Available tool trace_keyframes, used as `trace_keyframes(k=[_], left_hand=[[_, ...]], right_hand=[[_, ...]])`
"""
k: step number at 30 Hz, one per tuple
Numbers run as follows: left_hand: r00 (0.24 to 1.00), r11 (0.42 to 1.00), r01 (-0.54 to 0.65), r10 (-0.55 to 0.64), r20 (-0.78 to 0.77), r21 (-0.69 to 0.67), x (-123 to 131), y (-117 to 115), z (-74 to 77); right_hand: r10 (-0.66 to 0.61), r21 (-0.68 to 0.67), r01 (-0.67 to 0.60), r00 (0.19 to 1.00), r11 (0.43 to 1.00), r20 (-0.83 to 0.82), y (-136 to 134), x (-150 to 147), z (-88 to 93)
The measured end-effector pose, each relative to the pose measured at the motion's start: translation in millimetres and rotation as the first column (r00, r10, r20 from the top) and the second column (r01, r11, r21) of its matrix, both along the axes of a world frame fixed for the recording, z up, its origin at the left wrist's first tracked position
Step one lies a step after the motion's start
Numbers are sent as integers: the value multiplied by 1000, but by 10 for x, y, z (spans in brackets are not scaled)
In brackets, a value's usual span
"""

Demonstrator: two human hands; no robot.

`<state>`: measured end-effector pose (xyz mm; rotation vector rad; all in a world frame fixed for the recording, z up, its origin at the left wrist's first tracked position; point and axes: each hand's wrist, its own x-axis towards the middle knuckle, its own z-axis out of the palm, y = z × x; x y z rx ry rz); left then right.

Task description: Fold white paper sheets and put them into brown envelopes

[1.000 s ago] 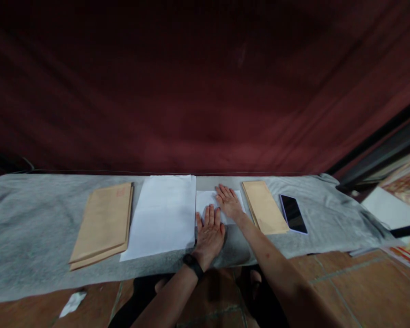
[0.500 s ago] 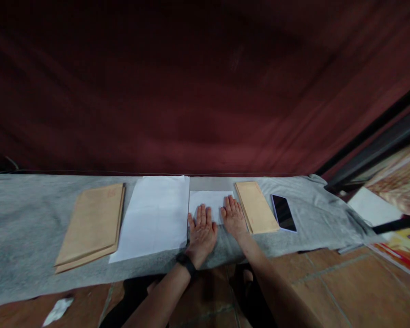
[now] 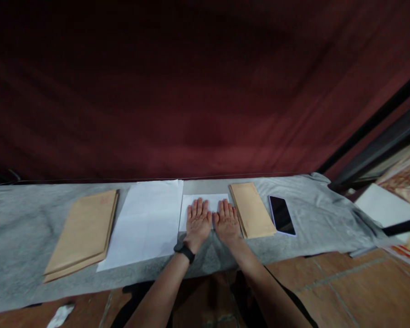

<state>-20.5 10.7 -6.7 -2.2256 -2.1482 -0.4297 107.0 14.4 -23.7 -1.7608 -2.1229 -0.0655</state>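
A small white sheet of paper (image 3: 216, 199), perhaps folded, lies on the grey cloth between a larger stack of white paper (image 3: 146, 218) and a smaller pile of brown envelopes (image 3: 254, 212). My left hand (image 3: 198, 223) presses flat on its middle, fingers stretched out. Flat beside it, my right hand (image 3: 227, 223) rests on the right part of the same sheet, close to the small envelopes. The two thumbs nearly meet. Neither hand grips anything. Both palms hide much of the sheet.
At the left lies a pile of large brown envelopes (image 3: 82, 230). A phone (image 3: 282, 215) with a dark screen sits right of the small envelopes. The grey cloth (image 3: 321, 223) covers a long narrow surface, with a dark red curtain (image 3: 198, 114) behind and a tiled floor (image 3: 328, 282) in front.
My right hand has moved from the sheet's right edge toward my left hand, which stays flat on the paper. The view has shifted slightly.
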Motion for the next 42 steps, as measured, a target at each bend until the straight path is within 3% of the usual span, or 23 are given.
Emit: trace_keyframes(k=[7,16,21,25,29,34,42], left_hand=[[992,990,-127,126,20,61,-101,250,-72],[983,968,-184,181,32,171,-233,161,-140],[988,973,-155,156,8,173,-237,50,-85],[999,989,5,0,-35,147,-98,-72,-48],[990,990,132,-129,-58,54,-7,-158,-77],[995,996,86,-85,-57,15,-75,-189,-106],[999,1000,-30,30,-32,3,-180,-207,-79]], right_hand=[[5,48,-5,1000,999,4,2,25,-20],[15,45,-14,1000,999,-21,-23,54,-21],[7,50,-6,999,999,-33,-23,56,-3],[17,52,-14,998,999,-55,-33,51,45],[159,-5,-160,986,987,-39,-41,-3,133],[246,-53,-248,968,967,-41,-59,-49,150],[111,-8,-111,994,994,12,-95,38,62]])
